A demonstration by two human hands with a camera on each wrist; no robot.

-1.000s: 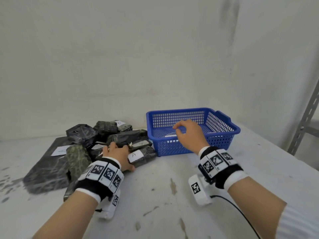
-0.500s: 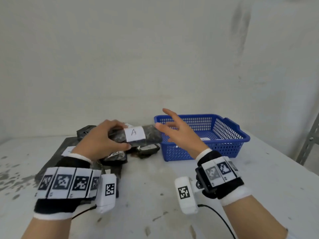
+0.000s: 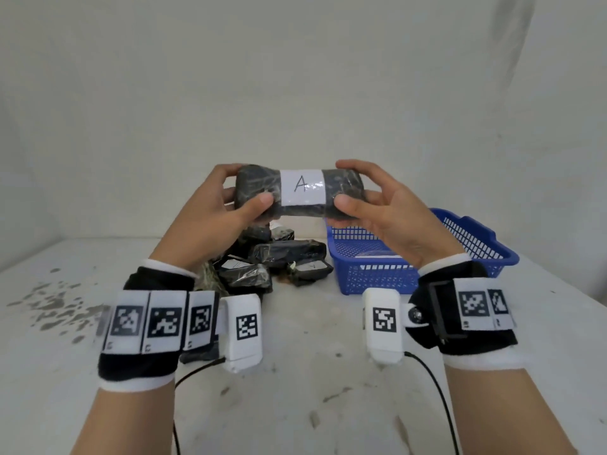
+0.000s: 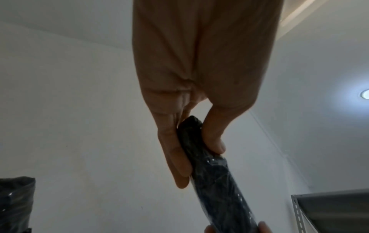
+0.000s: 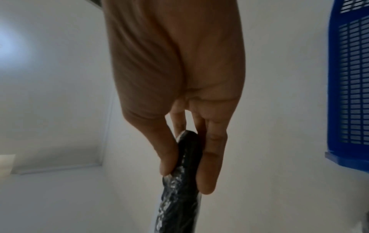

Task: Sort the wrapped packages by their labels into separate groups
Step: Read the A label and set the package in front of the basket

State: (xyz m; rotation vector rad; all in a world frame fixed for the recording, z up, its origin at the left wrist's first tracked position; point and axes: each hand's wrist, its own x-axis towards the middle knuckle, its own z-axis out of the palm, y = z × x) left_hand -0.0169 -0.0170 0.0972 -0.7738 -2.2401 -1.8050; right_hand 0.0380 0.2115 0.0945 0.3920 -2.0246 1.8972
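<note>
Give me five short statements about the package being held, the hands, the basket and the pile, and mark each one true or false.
1. Both hands hold one package between them: the left hand at one end, the right hand at the other. True.
2. The held package's white label reads B. False: it reads A.
3. The blue basket is held off the table. False: it stands on the table, on the right.
4. Other dark wrapped packages lie in a pile on the table, left of the basket. True.
5. The held package rests on the pile. False: it is raised clear above it.
</note>
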